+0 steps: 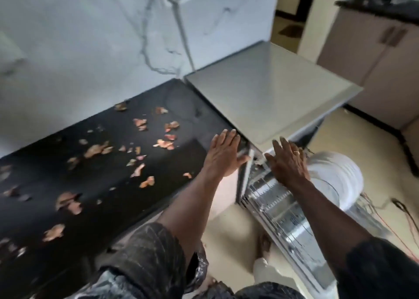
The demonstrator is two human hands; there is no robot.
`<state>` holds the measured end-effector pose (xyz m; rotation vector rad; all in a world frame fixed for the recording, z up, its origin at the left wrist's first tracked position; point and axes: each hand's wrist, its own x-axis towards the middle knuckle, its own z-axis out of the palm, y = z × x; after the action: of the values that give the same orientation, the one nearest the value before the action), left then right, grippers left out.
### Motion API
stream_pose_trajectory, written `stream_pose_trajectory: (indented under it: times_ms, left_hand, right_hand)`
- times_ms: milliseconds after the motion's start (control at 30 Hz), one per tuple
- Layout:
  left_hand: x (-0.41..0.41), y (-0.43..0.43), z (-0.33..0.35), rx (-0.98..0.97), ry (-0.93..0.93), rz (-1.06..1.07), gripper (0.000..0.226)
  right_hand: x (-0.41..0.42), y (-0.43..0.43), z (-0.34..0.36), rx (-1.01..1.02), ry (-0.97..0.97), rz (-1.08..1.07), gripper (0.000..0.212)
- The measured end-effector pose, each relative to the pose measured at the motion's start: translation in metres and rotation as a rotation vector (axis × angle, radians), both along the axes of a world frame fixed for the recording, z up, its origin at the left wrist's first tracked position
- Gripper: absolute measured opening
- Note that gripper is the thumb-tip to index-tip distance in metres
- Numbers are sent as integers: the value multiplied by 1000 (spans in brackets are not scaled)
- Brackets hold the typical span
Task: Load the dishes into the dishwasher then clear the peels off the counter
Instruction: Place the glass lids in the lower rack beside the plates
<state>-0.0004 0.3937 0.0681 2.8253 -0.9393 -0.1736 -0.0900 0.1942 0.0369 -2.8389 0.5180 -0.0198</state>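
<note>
A glossy black table (45, 174) fills the lower left of the frame, and thin pinkish-brown peels (97, 150) lie scattered across it from its far edge to its near one. Just right of it, at centre frame, stands a grey metal-topped dishwasher (267, 90) with its shiny door (281, 210) dropped open toward the lower right. The left hand (223, 154) is over the table's right end beside the dishwasher's corner, fingers (227, 137) straight and spread, holding nothing — whether it touches the surface cannot be told. The right hand (289, 161), a ring on one finger, reaches over the dishwasher's front opening, its fingers likewise straight and empty. Blurred round white plates (337, 176) stand on edge in the rack just right of that hand. Behind, a white marble-veined wall (79, 38) carries a grey cable (181, 31) running down from a socket at the top.
</note>
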Motion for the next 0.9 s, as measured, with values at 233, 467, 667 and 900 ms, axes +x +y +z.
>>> stream_pose_trajectory:
  times_ms: [233,467,667,900]
  left_hand:
    - [3,131,29,-12,-20,288,83]
    - [-18,257,31,26,-14,609,85]
    - [-42,338,33,86,-3,849,88]
    - [-99,411,25,0,19,1161,83]
  right_hand:
    - [64,130,30,11,-30,303,62]
    - [109,241,37,6,-17,622,61]
    - [135,323,41,29,5,856,60]
    - [142,413,44,34,60,1101,63]
